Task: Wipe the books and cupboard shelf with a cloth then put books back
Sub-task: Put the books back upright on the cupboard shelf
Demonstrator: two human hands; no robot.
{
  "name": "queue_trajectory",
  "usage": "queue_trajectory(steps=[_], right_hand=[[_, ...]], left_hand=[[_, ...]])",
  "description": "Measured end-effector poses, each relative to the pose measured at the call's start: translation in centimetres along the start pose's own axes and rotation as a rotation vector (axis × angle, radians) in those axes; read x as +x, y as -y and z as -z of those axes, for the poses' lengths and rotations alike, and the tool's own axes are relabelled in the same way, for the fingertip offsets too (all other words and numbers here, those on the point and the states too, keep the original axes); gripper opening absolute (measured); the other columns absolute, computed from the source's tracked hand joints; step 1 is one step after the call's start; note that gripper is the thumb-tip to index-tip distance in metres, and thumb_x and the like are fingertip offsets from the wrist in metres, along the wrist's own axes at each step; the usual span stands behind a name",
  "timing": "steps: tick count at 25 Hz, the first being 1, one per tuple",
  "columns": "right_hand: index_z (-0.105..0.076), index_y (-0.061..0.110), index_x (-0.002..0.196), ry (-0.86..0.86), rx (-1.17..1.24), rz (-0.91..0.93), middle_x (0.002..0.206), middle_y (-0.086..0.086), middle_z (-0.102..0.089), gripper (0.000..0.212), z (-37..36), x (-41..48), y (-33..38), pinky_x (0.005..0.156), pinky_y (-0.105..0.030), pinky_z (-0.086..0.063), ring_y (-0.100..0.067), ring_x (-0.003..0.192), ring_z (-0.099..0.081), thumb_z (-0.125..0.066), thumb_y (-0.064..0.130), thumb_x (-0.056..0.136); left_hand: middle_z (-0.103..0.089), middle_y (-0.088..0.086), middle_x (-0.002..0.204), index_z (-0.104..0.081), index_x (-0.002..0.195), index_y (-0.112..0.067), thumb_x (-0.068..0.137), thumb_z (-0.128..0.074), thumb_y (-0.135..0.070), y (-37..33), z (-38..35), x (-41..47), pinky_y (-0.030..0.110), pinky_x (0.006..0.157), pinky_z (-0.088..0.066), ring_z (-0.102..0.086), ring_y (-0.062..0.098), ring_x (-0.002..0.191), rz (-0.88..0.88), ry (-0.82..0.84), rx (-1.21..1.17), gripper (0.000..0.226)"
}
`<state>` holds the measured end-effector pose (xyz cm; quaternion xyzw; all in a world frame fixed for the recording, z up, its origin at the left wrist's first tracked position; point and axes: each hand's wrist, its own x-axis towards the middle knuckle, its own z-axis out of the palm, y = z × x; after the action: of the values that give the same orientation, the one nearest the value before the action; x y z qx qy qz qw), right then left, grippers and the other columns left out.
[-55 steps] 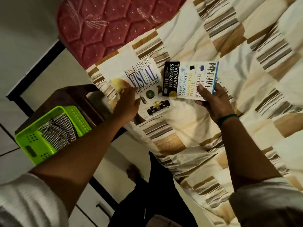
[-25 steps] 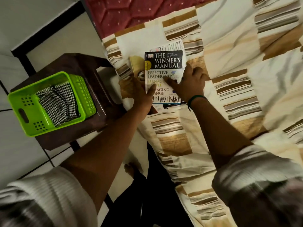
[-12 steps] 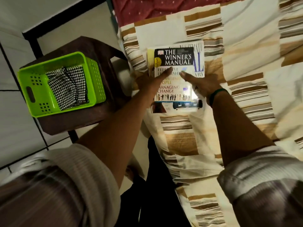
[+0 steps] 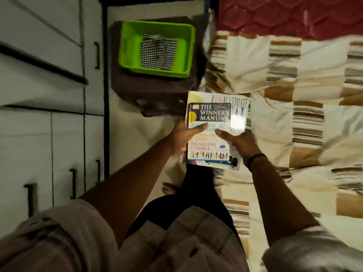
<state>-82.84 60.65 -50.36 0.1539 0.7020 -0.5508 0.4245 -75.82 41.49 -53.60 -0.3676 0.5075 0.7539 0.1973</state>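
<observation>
Cupboard [image 4: 59,134] doors on the left looked closed. The cloth [image 4: 158,52] sat in the green basket [image 4: 125,46], so I'd guess this was the put-back step. Left hand [image 4: 182,134] and right hand [image 4: 241,142] each clamped a side of the stacked books [image 4: 208,148], thumbs on top, right at the bed [image 4: 314,114] edge. Next, a door would need opening, and the floor strip looked tight.
</observation>
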Motion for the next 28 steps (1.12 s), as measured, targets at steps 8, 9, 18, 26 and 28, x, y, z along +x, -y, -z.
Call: queue_trajectory(steps=[8,9,18,26,28], right_hand=[[-0.072,0.018,0.11,0.602,-0.243,0.288,0.106,-0.007,-0.077,0.032,-27.2,-18.6,7.3,0.081,-0.046,-0.062,-0.024,0.094,-0.076,-0.083,0.014,0.08],[-0.072,0.02,0.109,0.661,-0.261,0.33,0.106,-0.006,-0.078,0.032,-30.6,-21.3,8.2,0.081,-0.046,-0.062,-0.023,0.094,-0.076,-0.084,0.018,0.08],[-0.065,0.02,0.121,1.307,-0.364,0.67,0.109,-0.005,-0.077,0.045,-53.3,-41.7,19.7,0.087,-0.051,-0.059,-0.025,0.098,-0.075,-0.083,0.018,0.08],[-0.064,0.022,0.117,1.697,-0.62,0.906,0.103,-0.004,-0.078,0.038,-68.0,-54.2,26.1,0.078,-0.049,-0.062,-0.024,0.09,-0.077,-0.079,0.034,0.084],[-0.064,0.023,0.113,1.746,-0.677,0.983,0.105,-0.001,-0.078,0.034,-72.5,-56.8,26.3,0.076,-0.041,-0.062,-0.02,0.093,-0.076,-0.077,0.037,0.085]], left_hand=[[-0.077,0.001,0.107,-0.064,0.117,-0.018,0.077,-0.082,-0.054,-0.4,19.0,-32.2,0.05,0.084,-0.062,-0.076,0.021,0.093,-0.445,-0.783,-0.079,0.057],[-0.077,-0.001,0.106,-0.062,0.115,-0.022,0.077,-0.08,-0.057,-0.9,20.8,-36.3,0.047,0.083,-0.062,-0.076,0.018,0.091,-0.517,-0.903,-0.09,0.055],[-0.073,0.02,0.114,-0.045,0.132,-0.001,0.086,-0.08,-0.025,-7.2,30.2,-63.9,0.05,0.078,-0.062,-0.074,0.039,0.097,-1.034,-1.352,-0.532,0.062],[-0.077,0.016,0.102,-0.065,0.112,-0.006,0.092,-0.071,-0.012,-11.8,34.1,-76.7,0.043,0.072,-0.062,-0.076,0.034,0.09,-1.388,-1.731,-0.602,0.021],[-0.077,0.016,0.104,-0.062,0.118,-0.004,0.09,-0.073,-0.009,-11.8,36.7,-78.9,0.047,0.074,-0.063,-0.076,0.035,0.091,-1.458,-1.838,-0.636,0.031]])
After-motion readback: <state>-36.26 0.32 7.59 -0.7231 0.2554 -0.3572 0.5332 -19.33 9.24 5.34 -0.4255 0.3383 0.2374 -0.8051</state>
